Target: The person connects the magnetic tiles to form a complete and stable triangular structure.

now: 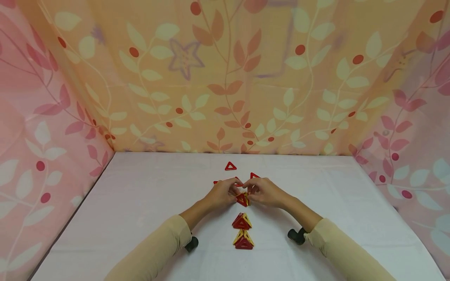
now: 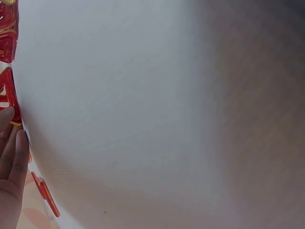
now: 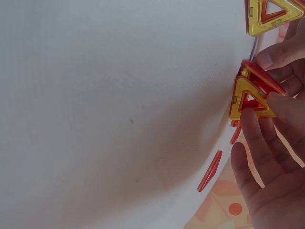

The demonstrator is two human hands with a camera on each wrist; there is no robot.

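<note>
Both hands meet over a small pyramid of red and yellow magnetic triangle tiles near the middle of the white table. My left hand grips its left side, where a red tile shows in the left wrist view. From the other side, my right hand pinches it, with a thumb and fingertip on the yellow tile. Two finished-looking pyramids stand in line on the near side, a mostly red one and a red one with yellow sides.
Loose red triangle tiles lie beyond the hands, one farthest back, another by the right fingers, more partly behind the left hand. Dark wrist cameras hang under both cuffs. Patterned curtains enclose the white table behind and at both sides.
</note>
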